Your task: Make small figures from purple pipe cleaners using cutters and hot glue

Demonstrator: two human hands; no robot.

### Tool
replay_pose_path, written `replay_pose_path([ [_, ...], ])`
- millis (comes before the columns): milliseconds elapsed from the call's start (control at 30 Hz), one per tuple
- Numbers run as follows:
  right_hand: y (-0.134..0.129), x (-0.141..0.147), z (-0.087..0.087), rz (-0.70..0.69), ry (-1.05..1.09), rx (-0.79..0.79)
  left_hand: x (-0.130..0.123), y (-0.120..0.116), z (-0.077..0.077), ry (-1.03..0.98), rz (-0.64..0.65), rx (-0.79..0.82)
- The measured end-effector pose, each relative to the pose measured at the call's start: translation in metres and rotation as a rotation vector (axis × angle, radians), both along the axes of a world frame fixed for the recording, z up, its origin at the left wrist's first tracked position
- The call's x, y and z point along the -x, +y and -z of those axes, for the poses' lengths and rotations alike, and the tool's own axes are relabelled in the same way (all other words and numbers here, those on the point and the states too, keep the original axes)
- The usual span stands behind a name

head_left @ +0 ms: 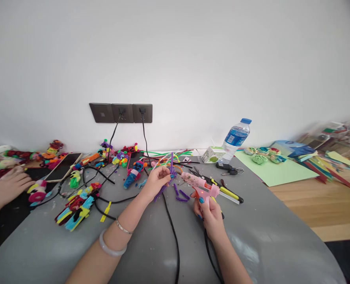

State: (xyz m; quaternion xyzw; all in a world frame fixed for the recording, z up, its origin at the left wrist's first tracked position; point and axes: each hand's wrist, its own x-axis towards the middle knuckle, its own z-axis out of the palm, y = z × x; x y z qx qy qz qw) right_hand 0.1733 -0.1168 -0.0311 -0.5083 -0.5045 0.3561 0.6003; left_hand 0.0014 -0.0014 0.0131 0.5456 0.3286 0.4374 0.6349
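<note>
My right hand (212, 215) is wrapped round the handle of a pink glue gun (201, 186), its nozzle pointing left. In my left hand (160, 179) a purple pipe cleaner (172, 159) is pinched between thumb and fingers, standing partly upright. The nozzle is close to the pipe cleaner; whether they touch I cannot tell. Several short purple pipe cleaner pieces (183, 193) lie on the grey table below. Beside the glue gun rests a yellow-and-black cutter (228, 192), partly hidden behind it.
Pipe cleaner figures (77, 207) and black cords (170, 221) spread over the left and middle. A phone (65, 167) lies near another person's hand (11, 183). Behind my right hand are a water bottle (235, 138), a small carton (213, 154), keys (232, 170) and green paper (277, 171).
</note>
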Motion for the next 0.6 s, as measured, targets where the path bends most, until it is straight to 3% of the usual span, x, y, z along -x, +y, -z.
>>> replay_pose_path([
  [200,-0.0003,-0.0023,0.0068,-0.016,0.107,-0.028,-0.0003,0.0017,0.0001,0.028,0.009,-0.009],
  [600,0.0010,-0.0003,0.0011,-0.027,0.308,-0.043,0.0023,0.0022,0.0040,-0.004,-0.024,0.058],
])
